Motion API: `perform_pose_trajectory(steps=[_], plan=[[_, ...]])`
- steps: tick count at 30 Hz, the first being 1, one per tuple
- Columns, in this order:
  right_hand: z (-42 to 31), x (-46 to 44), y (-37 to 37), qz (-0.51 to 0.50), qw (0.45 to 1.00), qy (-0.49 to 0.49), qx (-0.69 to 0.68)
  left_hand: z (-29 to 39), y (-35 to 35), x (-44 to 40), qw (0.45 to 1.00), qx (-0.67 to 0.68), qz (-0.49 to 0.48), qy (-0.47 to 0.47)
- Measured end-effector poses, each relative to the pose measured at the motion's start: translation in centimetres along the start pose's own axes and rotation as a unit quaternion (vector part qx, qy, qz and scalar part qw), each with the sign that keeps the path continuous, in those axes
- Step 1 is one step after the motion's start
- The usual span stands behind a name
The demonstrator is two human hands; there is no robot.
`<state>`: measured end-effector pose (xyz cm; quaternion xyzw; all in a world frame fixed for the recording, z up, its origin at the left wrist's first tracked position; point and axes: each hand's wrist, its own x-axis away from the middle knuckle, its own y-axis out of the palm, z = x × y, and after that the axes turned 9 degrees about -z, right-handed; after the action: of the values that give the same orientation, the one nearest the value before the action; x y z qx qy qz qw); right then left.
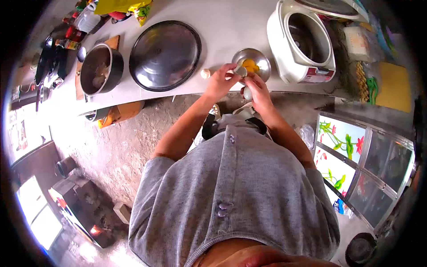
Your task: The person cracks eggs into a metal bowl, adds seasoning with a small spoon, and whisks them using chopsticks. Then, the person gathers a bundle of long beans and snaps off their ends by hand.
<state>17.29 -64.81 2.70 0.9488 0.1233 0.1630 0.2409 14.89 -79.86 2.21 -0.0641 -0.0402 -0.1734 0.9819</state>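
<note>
A metal bowl [265,66] holding orange-yellow egg yolks [250,65] stands near the front edge of the counter. At its near left rim, my left hand [219,83] pinches a piece of eggshell [240,71] between thumb and fingertips. My right hand [259,91] meets it there, its fingers curled and also touching shell. A pale, rounded egg-like thing [247,93] shows under the right fingers; I cannot tell whether it is whole. Another eggshell piece [205,73] lies on the counter, left of my left hand.
Left on the counter [218,26] are a large dark lid [165,55] and a pot [118,66] with food remains. A white rice cooker [276,49] stands open at right. Below are a glass-doored cabinet [362,162] and a stove with a glowing spot [84,209].
</note>
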Motion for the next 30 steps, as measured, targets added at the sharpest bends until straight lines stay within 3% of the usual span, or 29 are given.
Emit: perform_pose_trajectory(steps=[5, 7, 9, 11, 15, 17, 19, 20, 21, 22, 23, 25, 27, 29, 30], plan=[[0.2, 0.5, 0.6, -0.007, 0.996, 0.085, 0.033, -3.3, -0.9, 1.3, 1.0, -0.015, -0.014, 0.011], [0.6, 0.6, 0.0, 0.033, 0.984, 0.168, 0.049, -5.8, -1.6, 1.6, 0.998, -0.016, 0.053, -0.039], [1.0, -0.1, -0.5, 0.028, 0.979, 0.202, 0.01, -7.0, -1.8, 1.5, 0.997, 0.007, 0.061, -0.049], [1.7, -0.9, -0.6, 0.028, 0.974, 0.222, -0.022, -7.2, -1.7, 1.2, 0.942, 0.263, 0.077, -0.192], [2.0, -1.9, -0.3, 0.015, 0.972, 0.233, 0.035, -8.0, -2.2, 1.2, 0.932, 0.271, 0.139, -0.194], [2.3, -1.3, -0.7, 0.002, 0.969, 0.244, 0.048, -8.1, -2.8, 1.8, 0.938, 0.239, 0.145, -0.204], [2.2, 0.0, -1.3, 0.048, 0.955, 0.291, -0.019, -8.8, -3.3, 2.5, 0.969, 0.085, 0.155, -0.172], [3.2, 0.1, -2.5, 0.046, 0.95, 0.301, -0.067, -9.0, -3.5, 2.6, 0.97, 0.027, 0.139, -0.198], [3.4, 0.3, -2.4, 0.045, 0.95, 0.303, -0.067, -8.9, -3.5, 2.7, 0.969, 0.027, 0.14, -0.2], [3.6, 0.7, -2.1, 0.052, 0.949, 0.282, -0.128, -8.7, -3.4, 2.7, 0.972, -0.145, 0.144, -0.12], [3.7, 0.7, -2.0, 0.058, 0.945, 0.261, -0.188, -8.5, -3.1, 2.8, 0.939, -0.312, 0.142, -0.036], [3.9, 0.3, -1.6, 0.035, 0.941, 0.253, -0.223, -7.2, -2.6, 2.8, 0.935, -0.332, 0.112, -0.047], [4.6, -0.4, -0.3, 0.039, 0.964, 0.167, -0.204, -7.5, -2.4, 2.9, 0.9, -0.431, 0.001, -0.069], [5.5, -1.7, 0.2, 0.053, 0.97, 0.143, -0.187, -9.3, -2.7, 2.9, 0.9, -0.434, 0.03, -0.039], [5.8, -2.6, 0.3, 0.036, 0.984, 0.16, -0.068, -9.3, -3.1, 3.0, 0.893, -0.446, 0.036, -0.044]])
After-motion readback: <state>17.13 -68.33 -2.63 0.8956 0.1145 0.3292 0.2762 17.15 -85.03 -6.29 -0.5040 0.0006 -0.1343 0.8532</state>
